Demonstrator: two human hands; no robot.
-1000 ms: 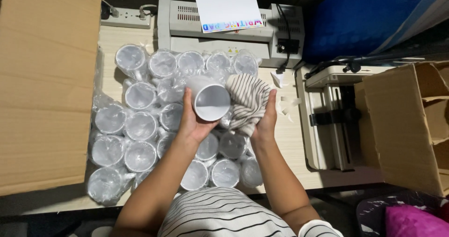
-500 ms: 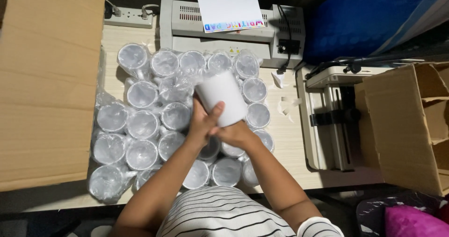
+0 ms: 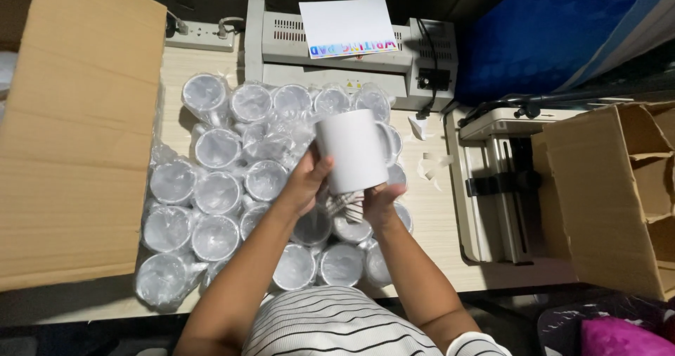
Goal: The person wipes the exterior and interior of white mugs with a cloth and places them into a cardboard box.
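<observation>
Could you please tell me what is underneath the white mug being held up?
Under the white mug, between the left hand and right hand, a striped cloth peeks out, above plastic-wrapped mugs on the table. The mugs directly beneath are hidden.

Pale wooden table [image 3: 436, 222], dim room, blue sheet [image 3: 534, 33] behind.

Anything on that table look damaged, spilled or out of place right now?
Nothing looks broken or spilled. The white mug sits sound between the left hand and right hand. Only minor clutter: torn paper scraps lie loose on the table beside the plastic-wrapped mugs.
</observation>
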